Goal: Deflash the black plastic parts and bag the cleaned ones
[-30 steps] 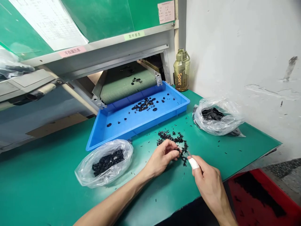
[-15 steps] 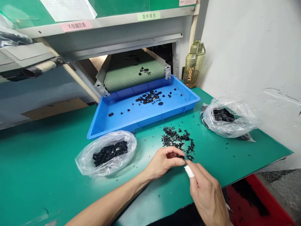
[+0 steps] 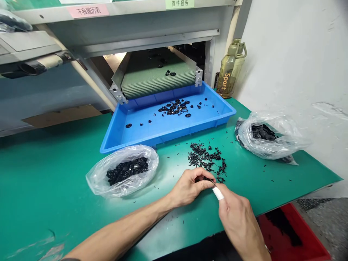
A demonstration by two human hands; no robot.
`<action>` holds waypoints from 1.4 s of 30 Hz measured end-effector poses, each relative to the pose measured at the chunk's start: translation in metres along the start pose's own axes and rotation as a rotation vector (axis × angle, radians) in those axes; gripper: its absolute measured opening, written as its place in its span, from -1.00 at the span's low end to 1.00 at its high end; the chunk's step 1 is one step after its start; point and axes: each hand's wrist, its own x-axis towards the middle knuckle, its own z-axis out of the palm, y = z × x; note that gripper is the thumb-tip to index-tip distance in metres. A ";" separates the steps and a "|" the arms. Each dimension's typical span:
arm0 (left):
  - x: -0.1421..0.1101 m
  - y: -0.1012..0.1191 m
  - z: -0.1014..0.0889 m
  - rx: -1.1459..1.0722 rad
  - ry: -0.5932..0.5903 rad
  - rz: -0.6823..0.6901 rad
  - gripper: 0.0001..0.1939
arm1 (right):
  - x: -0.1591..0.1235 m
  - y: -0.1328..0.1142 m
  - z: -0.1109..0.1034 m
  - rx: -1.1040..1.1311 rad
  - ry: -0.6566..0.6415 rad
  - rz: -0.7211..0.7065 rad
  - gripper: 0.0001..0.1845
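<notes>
My left hand [image 3: 189, 186] pinches a small black plastic part [image 3: 206, 178] between thumb and fingers, which hide most of it. Against that part, my right hand [image 3: 237, 210] holds a thin, dark, blade-like tool [image 3: 214, 183]; its handle is out of sight within the fingers. White tape [image 3: 218, 193] wraps the right thumb. Just beyond both hands lies a loose heap of small black plastic scraps [image 3: 202, 157] on the green tabletop [image 3: 174, 232].
A clear bag [image 3: 95, 179] of black parts stands at left, another bag [image 3: 289, 145] of black discs at right. Behind, a blue tray [image 3: 130, 143] with scattered parts sits under a conveyor belt [image 3: 159, 83]. A bottle [image 3: 231, 69] stands by the wall; a red bin [image 3: 312, 235] is lower right.
My hands have come together, the right one bringing its tool to the part in the left. The view has shifted downward. Parts on the conveyor have moved toward the tray.
</notes>
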 end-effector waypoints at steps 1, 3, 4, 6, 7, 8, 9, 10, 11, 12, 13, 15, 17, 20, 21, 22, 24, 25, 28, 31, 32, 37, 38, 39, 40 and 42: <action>0.001 0.001 -0.001 0.042 -0.008 0.014 -0.81 | 0.003 0.002 -0.005 0.046 -0.069 0.022 -0.61; 0.002 0.003 -0.003 0.107 -0.029 0.018 -0.83 | 0.011 0.006 -0.012 0.115 -0.171 0.068 -0.66; 0.002 0.003 -0.003 0.127 -0.036 0.007 -0.83 | 0.014 0.008 -0.015 0.134 -0.195 0.089 -0.67; 0.002 0.004 -0.004 0.149 -0.031 -0.030 -0.83 | 0.020 0.010 -0.018 0.144 -0.206 0.127 -0.68; 0.001 0.004 -0.004 0.152 -0.018 -0.045 -0.83 | 0.022 0.011 -0.018 0.146 -0.207 0.140 -0.67; 0.000 0.005 -0.004 0.140 0.002 -0.058 -0.82 | 0.023 0.012 -0.018 0.146 -0.197 0.153 -0.66; -0.001 0.005 -0.004 0.106 0.023 -0.069 -0.80 | 0.024 0.012 -0.017 0.151 -0.181 0.168 -0.65; -0.001 0.006 -0.005 0.056 0.039 -0.082 -0.78 | 0.024 0.013 -0.016 0.163 -0.168 0.185 -0.64; -0.001 0.008 -0.006 -0.002 0.049 -0.096 -0.76 | 0.024 0.013 -0.016 0.184 -0.158 0.200 -0.64; -0.001 0.011 -0.007 -0.064 0.059 -0.112 -0.76 | 0.024 0.013 -0.015 0.210 -0.145 0.217 -0.64; 0.001 0.014 -0.009 -0.128 0.073 -0.131 -0.76 | 0.024 0.014 -0.015 0.236 -0.130 0.235 -0.64; 0.007 0.022 -0.013 -0.239 0.114 -0.162 -0.80 | 0.023 0.015 -0.014 0.281 -0.107 0.268 -0.63; 0.016 0.029 -0.018 -0.278 0.172 -0.152 -0.83 | 0.022 0.016 -0.015 0.311 -0.100 0.291 -0.62; 0.035 0.035 -0.023 0.118 0.210 -0.051 -0.80 | 0.022 0.017 -0.015 0.340 -0.110 0.312 -0.61; 0.041 0.035 -0.025 0.350 0.188 0.010 -0.80 | 0.022 0.017 -0.016 0.348 -0.111 0.317 -0.60; 0.047 0.034 -0.026 0.588 0.144 0.074 -0.81 | 0.022 0.018 -0.016 0.355 -0.109 0.320 -0.60; 0.057 0.032 -0.026 0.983 0.011 0.177 -0.77 | 0.021 0.018 -0.016 0.371 -0.107 0.322 -0.59; 0.061 0.031 -0.026 1.118 -0.057 0.199 -0.74 | 0.021 0.019 -0.016 0.379 -0.105 0.322 -0.59; 0.070 0.029 -0.027 1.283 -0.173 0.187 -0.74 | 0.020 0.019 -0.015 0.390 -0.096 0.315 -0.61; 0.072 0.033 -0.028 1.247 -0.134 0.166 -0.76 | 0.020 0.019 -0.014 0.387 -0.082 0.299 -0.62; 0.070 0.035 -0.029 1.197 -0.094 0.157 -0.76 | 0.021 0.019 -0.014 0.385 -0.074 0.290 -0.62; 0.043 0.043 -0.026 0.306 0.063 -0.074 -0.71 | 0.019 0.019 -0.013 0.370 -0.008 0.215 -0.61; 0.036 0.041 -0.024 0.103 0.069 -0.133 -0.69 | 0.018 0.019 -0.012 0.359 0.003 0.197 -0.60; 0.030 0.039 -0.022 -0.068 0.076 -0.183 -0.68 | 0.017 0.018 -0.012 0.342 0.014 0.182 -0.59; 0.024 0.036 -0.020 -0.203 0.083 -0.221 -0.67 | 0.016 0.018 -0.011 0.320 0.023 0.168 -0.58; 0.017 0.030 -0.016 -0.362 0.106 -0.263 -0.65 | 0.013 0.016 -0.008 0.264 0.040 0.146 -0.57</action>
